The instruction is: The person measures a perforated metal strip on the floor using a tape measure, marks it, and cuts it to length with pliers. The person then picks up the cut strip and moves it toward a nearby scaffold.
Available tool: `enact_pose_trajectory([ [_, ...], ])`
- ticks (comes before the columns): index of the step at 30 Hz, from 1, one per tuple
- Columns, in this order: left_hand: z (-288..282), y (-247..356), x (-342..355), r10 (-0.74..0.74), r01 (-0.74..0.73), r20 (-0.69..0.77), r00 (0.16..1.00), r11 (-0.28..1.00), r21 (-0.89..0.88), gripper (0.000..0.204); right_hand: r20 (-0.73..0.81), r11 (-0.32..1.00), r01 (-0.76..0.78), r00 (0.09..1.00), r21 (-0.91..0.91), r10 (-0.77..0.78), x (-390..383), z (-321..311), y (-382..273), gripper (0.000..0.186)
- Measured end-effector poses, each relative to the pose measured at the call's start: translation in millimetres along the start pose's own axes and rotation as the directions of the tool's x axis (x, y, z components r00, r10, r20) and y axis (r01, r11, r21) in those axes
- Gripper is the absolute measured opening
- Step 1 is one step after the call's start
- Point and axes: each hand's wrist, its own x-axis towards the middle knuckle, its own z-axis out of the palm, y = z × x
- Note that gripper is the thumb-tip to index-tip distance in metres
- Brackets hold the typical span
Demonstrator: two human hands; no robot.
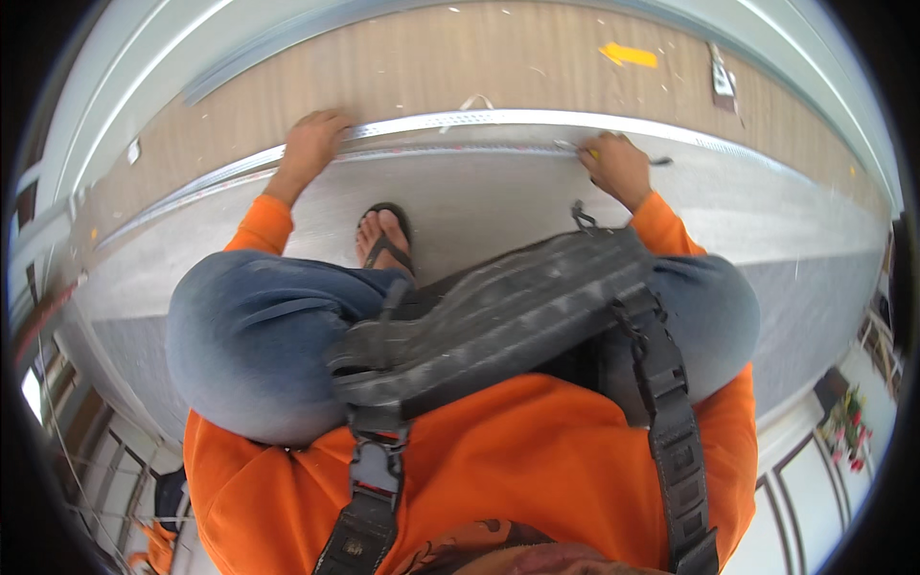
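A long white metal strip (517, 117) with perforated stretches runs left to right in front of me. Below it, a thinner marked strip (450, 149) with small reddish marks lies roughly parallel. My left hand (316, 144) is closed over the white strip, fingers bent across it and pointing right. Further right, my right hand (618, 168) is closed around a slim tool (593, 153) with a yellow part, mostly hidden by the fingers. Its pale tip points left by the thinner strip. A small dark piece (661, 161) shows just right of this hand.
Beyond the strips lies a wood-grain panel (412, 72) with scraps and an orange arrow sticker (628, 56). A small white-and-brown item (723, 81) rests at its right. I squat on a grey floor (508, 196); a black bag (498, 307) hangs across my lap.
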Motion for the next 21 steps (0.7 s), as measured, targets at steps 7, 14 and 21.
enact_pose_trajectory([
  [7,2,2,5,0.008,-0.01,0.019,1.0,0.993,0.119,0.013,-0.057,0.998,-0.054,0.997,0.025,0.056,8,1,-2,0.021],
  [14,4,6,3,-0.02,0.022,-0.017,1.0,0.992,0.124,0.011,-0.056,0.984,-0.176,0.983,0.013,0.176,25,4,4,0.028],
  [21,4,11,4,-0.041,0.04,0.001,0.999,0.992,0.123,0.01,-0.095,0.969,-0.241,0.965,0.058,0.246,22,16,19,0.03],
])
